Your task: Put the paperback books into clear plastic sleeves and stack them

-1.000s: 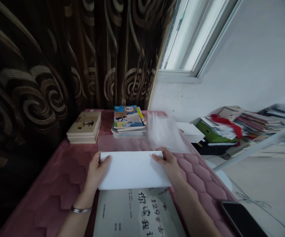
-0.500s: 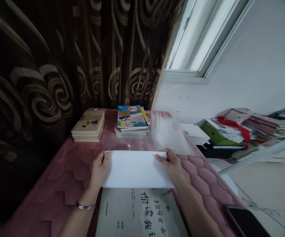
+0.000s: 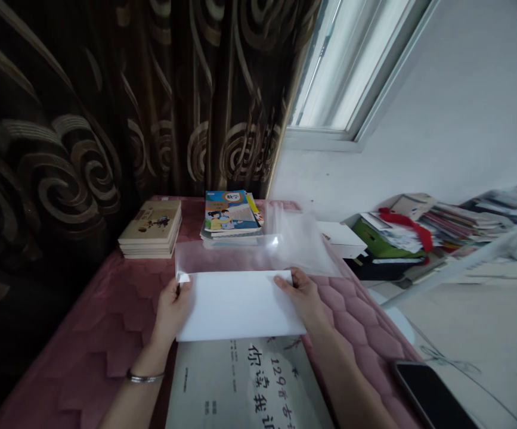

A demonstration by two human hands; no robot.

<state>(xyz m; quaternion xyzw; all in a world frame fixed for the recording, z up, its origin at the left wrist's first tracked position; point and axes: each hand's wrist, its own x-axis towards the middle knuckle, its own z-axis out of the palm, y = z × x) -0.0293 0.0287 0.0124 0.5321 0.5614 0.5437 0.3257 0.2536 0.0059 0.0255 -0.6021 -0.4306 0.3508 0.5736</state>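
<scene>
A blank white sheet (image 3: 241, 307) is stretched between my two hands, over the far end of a grey-green book (image 3: 216, 384) with large handwriting-style characters. My left hand (image 3: 173, 301) pinches its far left corner, thumb on top. At the far right corner my right hand (image 3: 300, 295) grips it the same way. Clear plastic film (image 3: 222, 255) extends beyond the sheet's far edge and meets both hands' fingertips. I cannot tell whether the sheet belongs to the book or whether the film is gripped with it.
On the pink quilted surface (image 3: 119, 316) stand a stack of tan books (image 3: 151, 229) and a pile with a blue textbook (image 3: 231, 211) on top. More clear film (image 3: 305, 241) lies beside a white box (image 3: 343, 238). A phone (image 3: 432, 393) rests near the right edge.
The whole view has shifted slightly, so everything sits farther left. Both hands keep the same hold on the white sheet, with little visible movement.
</scene>
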